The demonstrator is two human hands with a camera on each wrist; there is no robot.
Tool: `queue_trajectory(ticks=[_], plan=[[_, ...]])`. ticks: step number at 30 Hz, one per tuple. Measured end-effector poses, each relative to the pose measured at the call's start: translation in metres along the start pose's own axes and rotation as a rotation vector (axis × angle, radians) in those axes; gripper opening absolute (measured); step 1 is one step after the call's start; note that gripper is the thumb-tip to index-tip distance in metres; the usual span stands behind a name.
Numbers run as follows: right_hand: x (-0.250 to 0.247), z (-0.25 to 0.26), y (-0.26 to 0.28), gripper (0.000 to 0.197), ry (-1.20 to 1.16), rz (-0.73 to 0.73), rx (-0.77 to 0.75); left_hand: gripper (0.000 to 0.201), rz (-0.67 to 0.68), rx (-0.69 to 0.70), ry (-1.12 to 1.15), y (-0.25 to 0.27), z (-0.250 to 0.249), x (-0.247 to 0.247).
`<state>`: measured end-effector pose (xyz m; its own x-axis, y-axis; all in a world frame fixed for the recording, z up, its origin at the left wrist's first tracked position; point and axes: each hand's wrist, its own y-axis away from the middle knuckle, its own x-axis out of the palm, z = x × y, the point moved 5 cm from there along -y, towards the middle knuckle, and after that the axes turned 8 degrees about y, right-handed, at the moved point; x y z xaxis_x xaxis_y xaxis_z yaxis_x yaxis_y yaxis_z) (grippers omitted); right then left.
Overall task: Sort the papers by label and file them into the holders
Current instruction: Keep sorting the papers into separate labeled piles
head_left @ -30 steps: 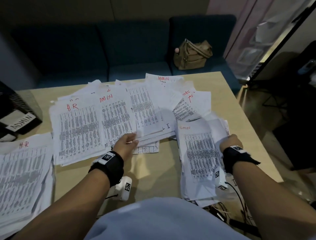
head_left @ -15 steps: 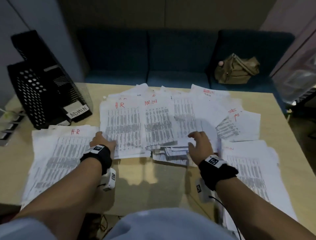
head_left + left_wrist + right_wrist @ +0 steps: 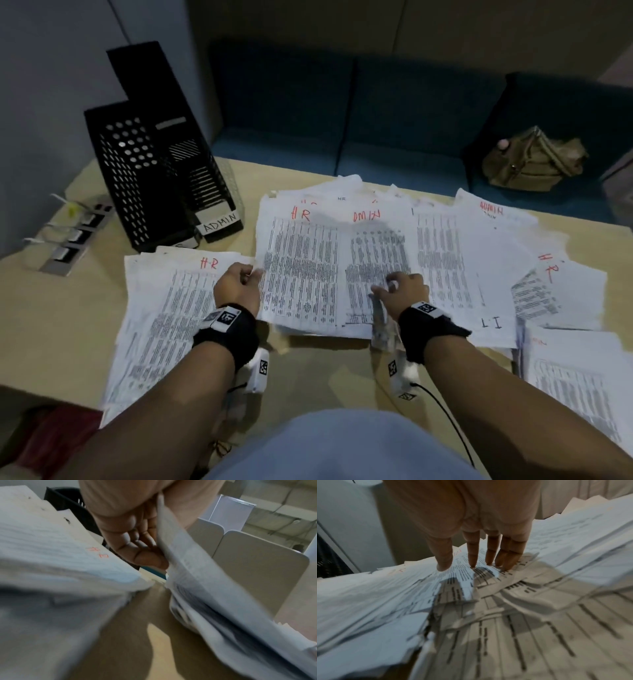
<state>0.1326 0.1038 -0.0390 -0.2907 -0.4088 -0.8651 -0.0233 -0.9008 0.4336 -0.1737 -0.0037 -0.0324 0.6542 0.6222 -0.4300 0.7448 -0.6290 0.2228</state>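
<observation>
Left hand (image 3: 236, 286) pinches HR sheet's (image 3: 298, 270) left edge; HR stack (image 3: 171, 308) just left. Right hand (image 3: 402, 289), fingers straight, presses spread.

The room was dim. Light fell from above and behind, so a soft shadow lay on the papers (image 3: 308, 260) beyond the hands. Both wrist views were blurred near the lens, with edges strongly bent.
</observation>
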Motion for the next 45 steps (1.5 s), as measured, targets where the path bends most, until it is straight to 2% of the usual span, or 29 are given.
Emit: queue_trajectory(ticks=[2, 4, 6, 8, 10, 13, 16, 18, 21, 24, 27, 30, 32, 34, 39, 42, 43, 45], plan=[[0.004, 0.008, -0.002, 0.051, -0.079, 0.019, 0.0, 0.013, 0.013, -0.005, 0.052, -0.007, -0.001, -0.011], [0.014, 0.027, 0.004, 0.049, -0.244, 0.1, -0.067, 0.011, 0.08, -0.021, 0.057, -0.01, 0.003, -0.012], [0.025, 0.049, 0.015, 0.037, -0.326, 0.168, -0.142, 0.01, 0.169, -0.082, 0.078, -0.007, 0.011, -0.008], [0.031, 0.063, 0.025, 0.027, -0.407, 0.157, -0.161, 0.01, 0.237, -0.153, 0.168, 0.001, 0.02, -0.003], [0.033, 0.064, 0.027, 0.017, -0.533, 0.084, -0.098, 0.013, 0.252, -0.183, 0.225, 0.008, 0.025, -0.004], [0.029, 0.057, 0.032, 0.032, -0.768, 0.017, -0.048, 0.021, 0.302, -0.263, 0.403, 0.016, 0.028, -0.005], [0.023, 0.056, 0.044, 0.044, -0.831, 0.045, -0.146, 0.032, 0.34, -0.239, 0.482, 0.016, 0.022, -0.005], [0.022, 0.052, 0.047, 0.041, -0.834, 0.063, -0.2, 0.03, 0.32, -0.231, 0.513, 0.012, 0.017, -0.005], [0.017, 0.043, 0.051, 0.021, -0.757, -0.043, -0.226, 0.028, 0.294, -0.244, 0.583, 0.01, 0.01, -0.004], [0.006, 0.033, 0.053, 0.03, -0.767, -0.235, -0.21, 0.016, 0.295, -0.242, 0.61, 0.016, -0.001, -0.004], [-0.004, 0.021, 0.049, 0.03, -0.859, -0.354, -0.101, 0.016, 0.294, -0.303, 0.722, 0.021, -0.002, -0.004], [-0.007, -0.001, 0.039, 0.037, -0.905, -0.436, 0.024, 0.011, 0.22, -0.354, 0.811, 0.018, 0.003, -0.012], [-0.009, -0.02, 0.035, 0.039, -0.923, -0.49, 0.109, 0.004, 0.175, -0.321, 0.771, 0.012, 0.006, -0.02], [-0.01, -0.034, 0.031, 0.034, -0.981, -0.507, 0.136, 0.008, 0.163, -0.275, 0.727, 0.007, 0.006, -0.026], [-0.002, -0.017, 0.032, 0.013, -1.041, -0.292, 0.035, 0.018, 0.278, -0.275, 0.64, 0.016, 0.008, -0.023], [0.017, 0.004, 0.027, 0.009, -0.884, -0.146, 0.035, 0.021, 0.366, -0.287, 0.48, 0.026, 0.016, -0.012], [0.024, 0.01, 0.025, 0.013, -0.793, -0.126, 0.039, 0.028, 0.4, -0.268, 0.385, 0.029, 0.017, -0.009], [0.034, 0.019, 0.024, 0.021, -0.599, -0.138, 0.041, 0.056, 0.467, -0.218, 0.207, 0.038, 0.019, -0.006]])
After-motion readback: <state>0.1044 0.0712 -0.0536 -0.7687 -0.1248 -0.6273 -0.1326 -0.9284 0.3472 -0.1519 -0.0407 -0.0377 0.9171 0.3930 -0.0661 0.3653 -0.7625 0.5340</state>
